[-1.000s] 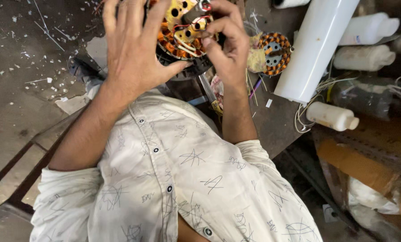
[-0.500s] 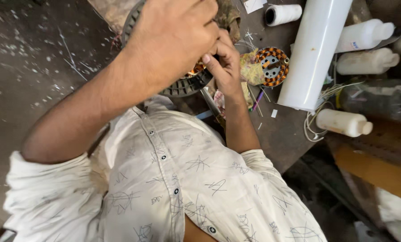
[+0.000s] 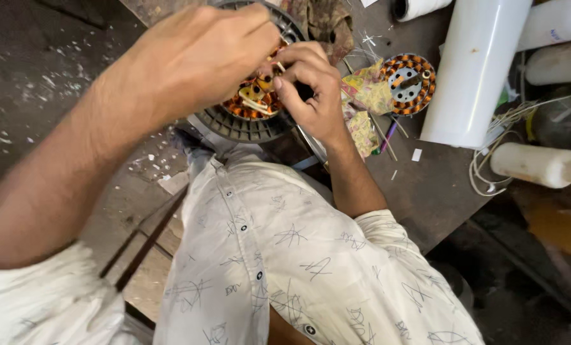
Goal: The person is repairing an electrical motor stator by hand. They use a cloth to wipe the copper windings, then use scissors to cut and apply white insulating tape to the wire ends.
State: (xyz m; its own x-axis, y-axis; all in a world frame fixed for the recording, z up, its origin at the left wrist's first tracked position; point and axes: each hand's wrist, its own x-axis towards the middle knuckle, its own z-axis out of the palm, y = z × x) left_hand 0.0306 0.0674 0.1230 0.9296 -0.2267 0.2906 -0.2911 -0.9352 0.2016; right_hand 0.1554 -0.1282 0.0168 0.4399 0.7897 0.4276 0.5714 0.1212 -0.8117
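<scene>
Copper-wound stator point(image 3: 253, 105) in its dark ribbed housing is now sitting at your chest, lower than a second ago, while your left hand point(image 3: 196, 57) is curling over it and your right hand point(image 3: 311, 89) is pinching its wires.

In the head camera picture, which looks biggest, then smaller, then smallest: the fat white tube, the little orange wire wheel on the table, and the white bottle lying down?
1. White tube, clearly the largest.
2. White bottle.
3. Small orange coil wheel.
The last two look close in size, so that order is unsure.
</scene>
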